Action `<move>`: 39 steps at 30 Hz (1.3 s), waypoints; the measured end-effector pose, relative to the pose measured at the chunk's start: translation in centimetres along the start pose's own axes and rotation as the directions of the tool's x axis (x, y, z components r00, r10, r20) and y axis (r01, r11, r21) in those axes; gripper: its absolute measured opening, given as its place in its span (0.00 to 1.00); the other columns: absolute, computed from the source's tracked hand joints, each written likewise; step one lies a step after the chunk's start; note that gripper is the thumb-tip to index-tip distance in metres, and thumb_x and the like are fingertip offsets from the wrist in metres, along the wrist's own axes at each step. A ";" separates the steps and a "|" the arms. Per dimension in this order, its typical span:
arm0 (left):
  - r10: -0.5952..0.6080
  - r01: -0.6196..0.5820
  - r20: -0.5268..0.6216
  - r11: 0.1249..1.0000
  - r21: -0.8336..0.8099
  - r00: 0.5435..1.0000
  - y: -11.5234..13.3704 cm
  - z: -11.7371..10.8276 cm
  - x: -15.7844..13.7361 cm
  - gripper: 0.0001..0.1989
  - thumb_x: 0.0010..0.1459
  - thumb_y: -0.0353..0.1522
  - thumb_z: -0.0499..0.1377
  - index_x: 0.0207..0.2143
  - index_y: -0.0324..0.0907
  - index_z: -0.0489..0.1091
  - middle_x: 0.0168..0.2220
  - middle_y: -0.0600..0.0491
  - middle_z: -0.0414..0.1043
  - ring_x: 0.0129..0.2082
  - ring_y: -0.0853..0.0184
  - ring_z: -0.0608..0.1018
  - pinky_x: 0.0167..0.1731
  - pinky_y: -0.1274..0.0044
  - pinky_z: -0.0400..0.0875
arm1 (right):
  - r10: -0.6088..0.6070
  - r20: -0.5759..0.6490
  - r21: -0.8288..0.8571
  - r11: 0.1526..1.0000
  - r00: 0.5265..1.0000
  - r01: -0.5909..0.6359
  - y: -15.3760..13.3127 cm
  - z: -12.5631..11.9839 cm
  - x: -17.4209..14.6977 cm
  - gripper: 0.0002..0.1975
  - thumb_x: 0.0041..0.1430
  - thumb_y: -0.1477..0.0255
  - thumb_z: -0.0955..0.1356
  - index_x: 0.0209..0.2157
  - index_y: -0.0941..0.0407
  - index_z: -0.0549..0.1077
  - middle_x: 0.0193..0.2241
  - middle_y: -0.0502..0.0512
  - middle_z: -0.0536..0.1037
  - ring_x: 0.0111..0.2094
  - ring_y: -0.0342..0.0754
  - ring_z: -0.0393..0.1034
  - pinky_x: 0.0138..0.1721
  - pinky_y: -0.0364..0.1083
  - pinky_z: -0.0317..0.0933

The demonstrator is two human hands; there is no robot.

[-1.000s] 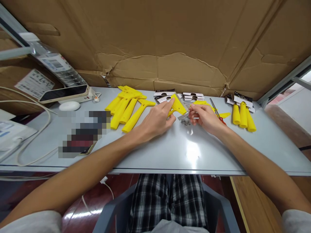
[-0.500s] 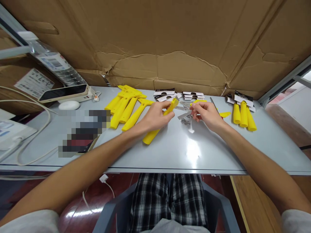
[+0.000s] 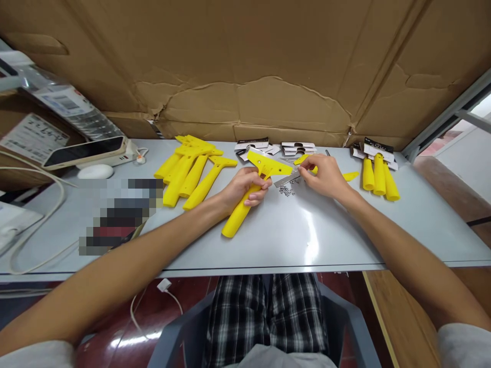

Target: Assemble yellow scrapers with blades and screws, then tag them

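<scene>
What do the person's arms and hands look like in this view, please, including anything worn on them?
Both arms are bare from the upper arm down, with short light grey sleeves at the bottom corners. The left hand and right hand wear no gloves, and no rings or watch show. No markings are visible.

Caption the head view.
Left hand grips a yellow scraper; right hand reaches metal blades beside screws.

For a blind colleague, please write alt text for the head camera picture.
A person's left hand grips a yellow scraper by its handle over a grey table, while the right hand touches a metal blade beside small screws. More yellow scrapers lie to the left.
</scene>
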State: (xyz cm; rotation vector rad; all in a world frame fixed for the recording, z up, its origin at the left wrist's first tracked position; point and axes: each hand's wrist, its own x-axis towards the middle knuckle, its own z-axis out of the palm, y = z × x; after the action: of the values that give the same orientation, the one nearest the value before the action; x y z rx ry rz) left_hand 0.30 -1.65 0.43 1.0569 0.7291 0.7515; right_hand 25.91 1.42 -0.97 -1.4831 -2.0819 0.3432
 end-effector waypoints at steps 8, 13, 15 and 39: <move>0.040 -0.040 -0.004 0.999 0.015 0.999 -0.3 0.1 -0.3 0.09 0.43 0.29 0.64 0.26 0.41 0.65 0.22 0.60 0.63 0.14 0.80 0.56 0.09 0.83 0.48 | 0.001 0.017 -0.049 0.999 1.000 0.000 0.7 -0.3 0.2 0.13 0.64 0.65 0.66 0.36 0.59 0.80 0.40 0.57 0.79 0.43 0.44 0.66 0.50 0.46 0.54; 0.046 -0.046 -0.011 0.999 0.025 0.999 -0.4 -0.2 -0.4 0.08 0.45 0.29 0.64 0.27 0.41 0.66 0.21 0.60 0.62 0.14 0.79 0.57 0.10 0.83 0.49 | -0.005 0.015 -0.069 0.998 1.000 0.006 1.1 -0.3 0.4 0.15 0.64 0.64 0.66 0.37 0.59 0.80 0.40 0.57 0.79 0.42 0.44 0.67 0.49 0.46 0.54; 0.049 -0.049 -0.020 0.999 0.016 0.999 -0.4 -0.2 -0.3 0.08 0.45 0.29 0.64 0.27 0.40 0.66 0.22 0.59 0.64 0.14 0.80 0.58 0.10 0.83 0.49 | -0.002 0.019 -0.080 0.997 1.000 0.003 1.1 -0.3 0.5 0.15 0.64 0.63 0.66 0.36 0.59 0.80 0.40 0.57 0.79 0.42 0.44 0.67 0.49 0.46 0.54; 0.070 -0.066 -0.057 0.996 0.054 0.996 -0.5 -0.1 -0.4 0.07 0.45 0.29 0.64 0.27 0.39 0.67 0.26 0.57 0.66 0.15 0.81 0.60 0.11 0.83 0.49 | -0.066 0.204 -0.104 0.991 0.977 0.089 2.4 -1.1 0.7 0.10 0.62 0.70 0.69 0.36 0.58 0.83 0.36 0.56 0.79 0.35 0.40 0.64 0.45 0.45 0.55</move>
State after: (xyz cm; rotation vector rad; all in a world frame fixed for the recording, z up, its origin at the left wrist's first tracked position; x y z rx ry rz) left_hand 0.13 -2.07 0.00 1.1157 0.7694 0.8284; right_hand 28.33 2.77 -1.08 -1.4788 -2.3460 0.3629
